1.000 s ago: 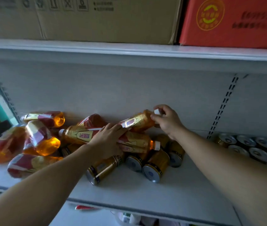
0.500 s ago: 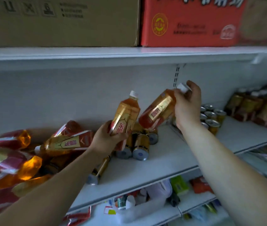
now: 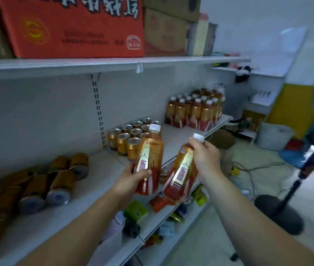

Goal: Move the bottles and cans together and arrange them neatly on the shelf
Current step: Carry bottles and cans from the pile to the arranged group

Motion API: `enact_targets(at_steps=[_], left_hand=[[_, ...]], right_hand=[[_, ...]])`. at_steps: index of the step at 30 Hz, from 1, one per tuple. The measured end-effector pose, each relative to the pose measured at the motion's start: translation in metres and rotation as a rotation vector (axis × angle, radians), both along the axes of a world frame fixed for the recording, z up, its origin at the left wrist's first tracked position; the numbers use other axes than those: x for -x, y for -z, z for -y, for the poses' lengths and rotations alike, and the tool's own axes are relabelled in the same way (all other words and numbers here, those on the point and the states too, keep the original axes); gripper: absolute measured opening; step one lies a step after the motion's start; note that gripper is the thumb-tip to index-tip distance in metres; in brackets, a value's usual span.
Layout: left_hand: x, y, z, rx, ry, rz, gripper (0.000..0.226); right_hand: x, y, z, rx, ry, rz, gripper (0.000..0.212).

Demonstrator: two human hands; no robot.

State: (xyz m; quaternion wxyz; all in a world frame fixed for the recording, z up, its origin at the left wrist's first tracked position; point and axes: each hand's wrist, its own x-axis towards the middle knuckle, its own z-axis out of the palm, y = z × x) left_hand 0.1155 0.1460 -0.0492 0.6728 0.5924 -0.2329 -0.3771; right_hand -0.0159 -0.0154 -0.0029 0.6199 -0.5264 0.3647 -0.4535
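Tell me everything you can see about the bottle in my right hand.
The bottle looks like clear plastic, holding amber drink, with a white cap and a red and gold label. It is off the shelf, in the air, tilted with the cap up and to the right. The right hand grips its neck below the cap.

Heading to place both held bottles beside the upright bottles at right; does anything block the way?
Nothing visible does. The left hand grips the left bottle, the right hand the right bottle, in front of the shelf; the upright cans stand further back, and bare shelf lies before the upright bottles.
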Motion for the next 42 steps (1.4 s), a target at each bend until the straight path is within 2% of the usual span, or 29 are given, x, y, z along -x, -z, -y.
enact_targets(at_steps=[2, 6, 13, 16, 20, 22, 24, 27, 31, 36, 38, 40, 42], left_hand=[[0.030, 0.003, 0.045, -0.010, 0.057, -0.035, 0.068], [0.085, 0.002, 0.132, 0.006, 0.150, -0.128, 0.051], [0.116, 0.004, 0.231, -0.033, 0.157, -0.162, 0.051], [0.102, 0.006, 0.257, -0.049, 0.130, -0.140, 0.049], [0.067, 0.009, 0.295, -0.042, 0.025, -0.143, 0.048], [0.042, 0.013, 0.321, -0.038, -0.050, -0.091, 0.046], [0.014, 0.015, 0.348, -0.021, -0.104, -0.025, 0.046], [-0.030, 0.014, 0.384, -0.094, -0.170, 0.190, 0.047], [-0.074, 0.023, 0.426, -0.200, -0.228, 0.230, 0.063], [-0.099, 0.043, 0.470, -0.262, -0.239, 0.275, 0.075], [-0.105, 0.044, 0.487, -0.302, -0.284, 0.327, 0.078], [-0.111, 0.047, 0.505, -0.411, -0.336, 0.404, 0.092], [-0.114, 0.050, 0.518, -0.417, -0.386, 0.429, 0.100]], right_hand=[[0.037, -0.007, 0.037, -0.039, 0.026, 0.007, 0.022], [0.099, -0.023, 0.108, -0.026, 0.071, -0.014, 0.022], [0.136, -0.039, 0.192, 0.096, 0.067, -0.070, 0.014], [0.122, -0.036, 0.220, 0.160, 0.057, -0.146, 0.025], [0.087, -0.026, 0.257, 0.232, 0.029, -0.185, 0.020], [0.063, -0.021, 0.278, 0.272, 0.009, -0.211, 0.023], [0.037, -0.016, 0.299, 0.326, -0.016, -0.229, 0.018], [0.000, -0.009, 0.334, 0.422, -0.059, -0.291, 0.010], [-0.040, 0.001, 0.377, 0.479, -0.150, -0.367, 0.015], [-0.073, 0.011, 0.419, 0.486, -0.239, -0.389, 0.009], [-0.084, 0.017, 0.434, 0.512, -0.265, -0.380, 0.014], [-0.093, 0.022, 0.446, 0.552, -0.302, -0.370, 0.018], [-0.101, 0.027, 0.460, 0.580, -0.334, -0.399, 0.024]])
